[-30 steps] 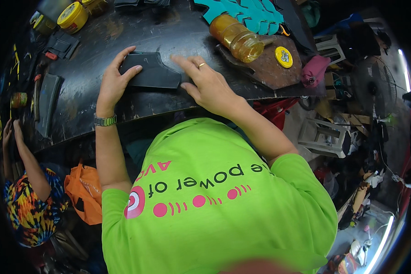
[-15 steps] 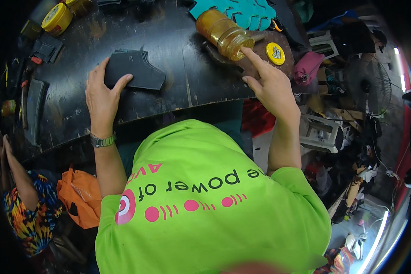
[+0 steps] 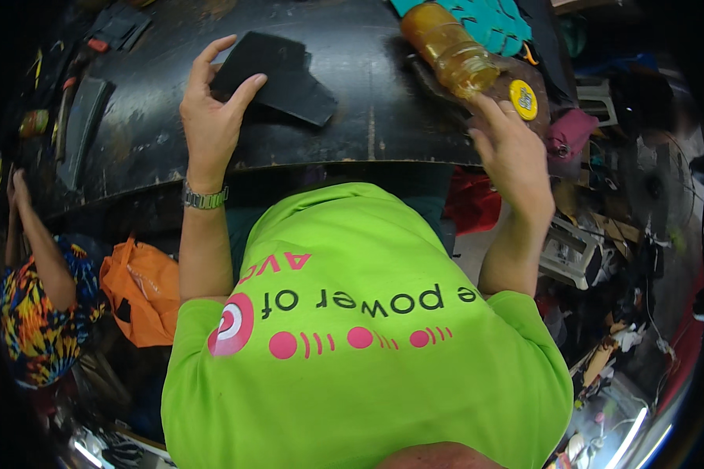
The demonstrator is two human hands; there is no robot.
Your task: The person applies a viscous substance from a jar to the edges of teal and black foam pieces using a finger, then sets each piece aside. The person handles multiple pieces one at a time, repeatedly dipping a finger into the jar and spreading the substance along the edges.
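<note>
My left hand (image 3: 215, 117) grips a small stack of flat black cut pieces (image 3: 278, 74) between thumb and fingers, at the table's left middle. The stack is tilted, its right corner lower than its left. On the right, an amber see-through jar (image 3: 446, 48) lies on its side with its mouth toward me. My right hand (image 3: 516, 152) is at that mouth, index finger stretched out to it and thumb apart; the fingertip is partly hidden. A round yellow lid (image 3: 523, 100) lies beside the jar on a brown sheet.
Teal cut pieces (image 3: 489, 23) lie behind the jar. A pink pouch (image 3: 571, 134) sits at the black table's (image 3: 352, 102) right end. Left are a long dark strip (image 3: 84, 125) and a dark folded piece (image 3: 120, 27). An orange bag (image 3: 142, 293) and another person's patterned sleeve (image 3: 43, 320) are lower left.
My left hand has raised and turned the black stack, which now slants down to the right. My right hand remains at the jar's mouth. The whole view has shifted.
</note>
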